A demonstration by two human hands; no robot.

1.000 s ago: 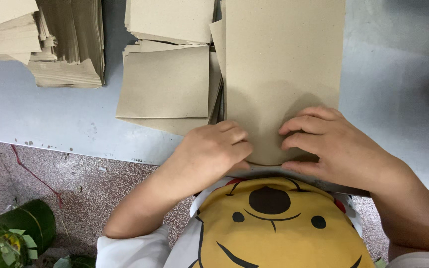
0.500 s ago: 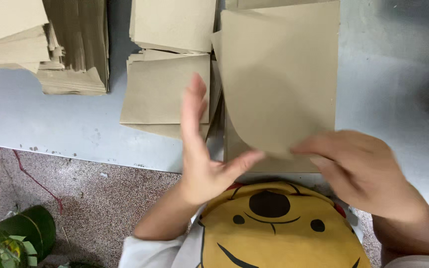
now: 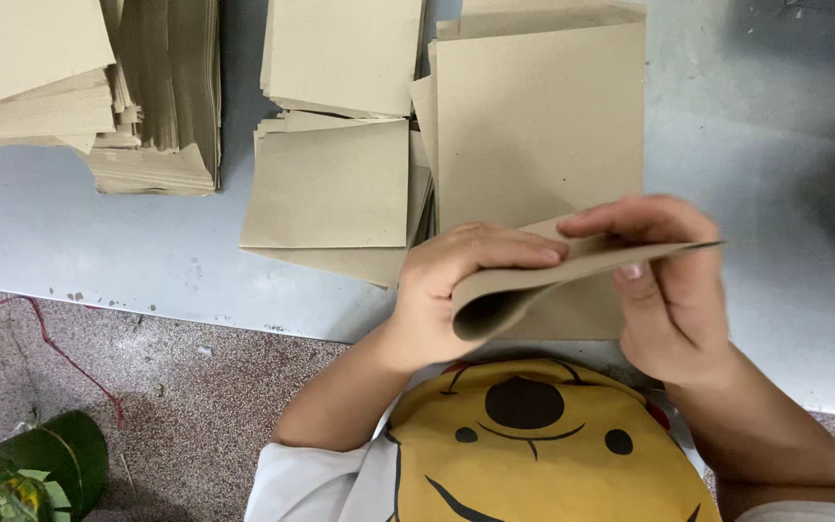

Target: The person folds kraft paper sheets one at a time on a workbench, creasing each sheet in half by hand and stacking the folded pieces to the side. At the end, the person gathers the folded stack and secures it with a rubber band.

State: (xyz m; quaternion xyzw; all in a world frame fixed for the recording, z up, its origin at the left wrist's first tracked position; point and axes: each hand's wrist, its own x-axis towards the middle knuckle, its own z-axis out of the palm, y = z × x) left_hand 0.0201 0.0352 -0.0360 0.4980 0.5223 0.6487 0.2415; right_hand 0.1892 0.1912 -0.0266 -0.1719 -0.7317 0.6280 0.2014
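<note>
A brown paper sheet (image 3: 533, 280) is lifted off the table near its front edge and bent over into a curved fold. My left hand (image 3: 456, 285) presses on top of the folded part with fingers laid flat across it. My right hand (image 3: 669, 290) pinches the sheet's right edge between thumb and fingers. Under it lies a tall flat stack of the same brown sheets (image 3: 538, 126).
The grey table (image 3: 775, 174) carries more brown paper: two smaller stacks (image 3: 340, 184) in the middle and a thick, untidy pile (image 3: 79, 87) at the far left. Below the table edge are a speckled floor (image 3: 147, 406) and a green cylinder (image 3: 41, 464).
Both hands first pressed flat on the sheet's near edge. Then the left hand rose open while the sheet lifted. Now the sheet is bent over and both hands grip it.
</note>
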